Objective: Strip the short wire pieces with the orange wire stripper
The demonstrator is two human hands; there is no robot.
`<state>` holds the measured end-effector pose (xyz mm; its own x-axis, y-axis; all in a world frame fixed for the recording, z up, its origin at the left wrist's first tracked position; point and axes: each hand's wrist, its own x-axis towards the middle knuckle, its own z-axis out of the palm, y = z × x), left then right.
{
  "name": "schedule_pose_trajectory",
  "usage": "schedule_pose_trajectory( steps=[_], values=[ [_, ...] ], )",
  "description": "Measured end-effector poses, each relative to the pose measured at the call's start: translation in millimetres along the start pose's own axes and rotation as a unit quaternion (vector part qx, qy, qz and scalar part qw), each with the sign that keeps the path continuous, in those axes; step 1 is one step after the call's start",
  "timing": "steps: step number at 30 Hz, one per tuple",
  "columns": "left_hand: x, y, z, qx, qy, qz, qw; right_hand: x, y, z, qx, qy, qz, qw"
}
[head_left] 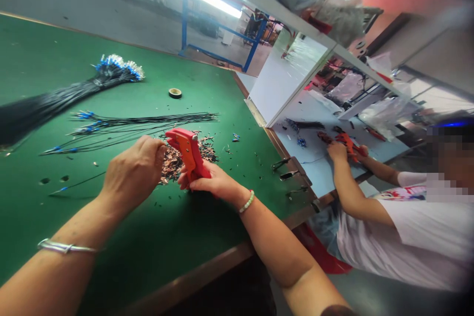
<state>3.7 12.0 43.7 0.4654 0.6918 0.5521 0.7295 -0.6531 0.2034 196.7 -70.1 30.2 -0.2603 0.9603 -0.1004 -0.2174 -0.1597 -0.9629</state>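
Observation:
My right hand is wrapped around the handles of a red and orange wire stripper, its head tilted up and to the left. Close beside that head, my left hand is closed in a pinch. A black wire with a blue-sleeved end runs behind my left hand, and its pinched part is hidden by the fingers. Under the tool lies a heap of copper and black wire scraps. Beyond my hands, several loose black wires with blue ends lie on the green table.
A thick bundle of black wires lies at the left. A tape roll sits further back. Hand tools lie along the table's right edge. Past a white partition, a co-worker handles an orange-red tool at another table.

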Motion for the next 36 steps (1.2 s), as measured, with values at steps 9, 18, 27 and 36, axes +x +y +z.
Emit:
schedule_pose_trajectory(
  steps=[9, 18, 27, 36],
  values=[
    [-2.3, 0.0, 1.2, -0.045, 0.055, 0.029, 0.997, -1.1, 3.6, 1.8, 0.034, 0.043, -0.021, 0.998],
    [-4.2, 9.3, 3.2, -0.108, 0.115, 0.024, 0.987, -1.3, 4.9, 2.5, 0.072, 0.079, -0.041, 0.993],
    [-8.1, 16.3, 1.6, -0.089, 0.114, 0.066, 0.987, -2.9, 2.6, 7.4, 0.032, 0.083, -0.059, 0.994],
    [-7.6, 27.1, -6.6, -0.069, 0.094, 0.085, 0.99, -3.2, 1.2, 9.0, 0.017, 0.08, -0.054, 0.995]
  ],
)
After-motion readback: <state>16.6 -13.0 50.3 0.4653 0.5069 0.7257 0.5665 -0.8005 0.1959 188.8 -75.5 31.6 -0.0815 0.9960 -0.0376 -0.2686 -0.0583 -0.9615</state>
